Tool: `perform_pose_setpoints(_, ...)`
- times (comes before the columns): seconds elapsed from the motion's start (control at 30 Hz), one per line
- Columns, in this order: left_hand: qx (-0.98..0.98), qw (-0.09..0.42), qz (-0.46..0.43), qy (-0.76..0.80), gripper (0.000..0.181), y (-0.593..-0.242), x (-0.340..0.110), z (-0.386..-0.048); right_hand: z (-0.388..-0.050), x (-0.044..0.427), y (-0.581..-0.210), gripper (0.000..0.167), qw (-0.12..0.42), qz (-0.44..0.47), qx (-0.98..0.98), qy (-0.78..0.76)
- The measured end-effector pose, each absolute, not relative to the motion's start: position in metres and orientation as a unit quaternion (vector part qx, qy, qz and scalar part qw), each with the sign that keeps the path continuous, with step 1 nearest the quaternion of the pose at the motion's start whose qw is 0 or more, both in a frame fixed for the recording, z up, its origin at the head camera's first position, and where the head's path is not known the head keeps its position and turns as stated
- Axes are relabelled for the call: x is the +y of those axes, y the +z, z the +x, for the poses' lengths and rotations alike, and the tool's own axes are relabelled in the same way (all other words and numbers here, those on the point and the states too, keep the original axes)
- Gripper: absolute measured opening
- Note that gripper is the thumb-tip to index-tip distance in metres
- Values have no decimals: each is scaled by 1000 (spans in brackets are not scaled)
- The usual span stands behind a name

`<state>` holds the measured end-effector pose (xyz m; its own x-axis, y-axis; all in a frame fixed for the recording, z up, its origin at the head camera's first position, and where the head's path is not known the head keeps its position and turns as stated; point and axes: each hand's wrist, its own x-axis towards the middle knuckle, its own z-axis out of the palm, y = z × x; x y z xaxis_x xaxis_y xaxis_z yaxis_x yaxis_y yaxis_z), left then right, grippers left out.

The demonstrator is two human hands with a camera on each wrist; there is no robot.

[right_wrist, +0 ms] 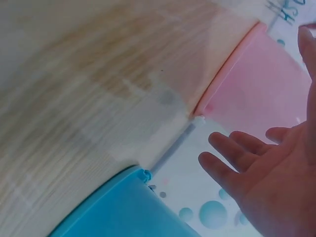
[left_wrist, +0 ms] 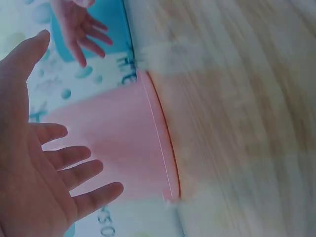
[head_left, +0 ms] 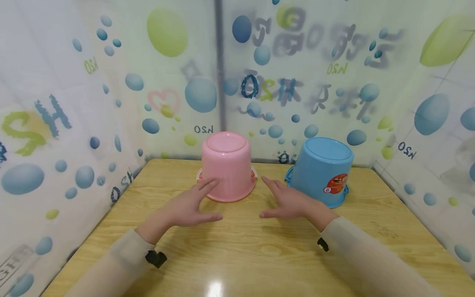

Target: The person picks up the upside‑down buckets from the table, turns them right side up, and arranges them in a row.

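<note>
A pink bucket (head_left: 227, 169) stands upside down at the back middle of the table, its white handle resting low around the rim. To its right a blue bucket (head_left: 320, 169), also upside down, bears a red oval label (head_left: 337, 184). My left hand (head_left: 191, 206) is held in front of the pink bucket's left side, fingers spread. My right hand (head_left: 289, 202) hovers between the two buckets, fingers extended and palm turned inward. Both hands hold nothing. In the left wrist view the left fingers overlap the pink bucket (left_wrist: 113, 138); whether they touch it I cannot tell.
The wooden table (head_left: 237, 255) meets a wall covering (head_left: 319, 53) printed with bubbles and H2O lettering at its back and sides. The blue bucket's handle (head_left: 288, 175) sticks out at its left. Dark bands sit at both sleeve cuffs.
</note>
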<state>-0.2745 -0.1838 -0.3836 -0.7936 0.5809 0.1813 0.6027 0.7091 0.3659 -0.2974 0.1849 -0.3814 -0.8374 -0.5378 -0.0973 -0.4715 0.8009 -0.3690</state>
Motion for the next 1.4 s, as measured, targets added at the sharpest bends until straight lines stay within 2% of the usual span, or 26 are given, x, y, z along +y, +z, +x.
perform_pose_setpoints(0.17, -943, 12, -264, -203, 105, -382, -213, -285, -319, 173, -384, 119, 124, -231, 946, -192)
perform_pose_setpoints(0.53, -954, -46, -198, -218, 119, -389, -244, -321, -355, 154, -392, 130, 154, -178, 947, -218)
perform_pose_setpoints(1.0, -955, -80, -194, -207, 138, -404, -232, -369, -376, 142, -406, 136, 157, -170, 946, -228)
perform_pose_setpoints(1.4, -963, -106, -170, -178, 137, -404, -222, -385, -384, 130, -411, 135, 154, -166, 944, -240)
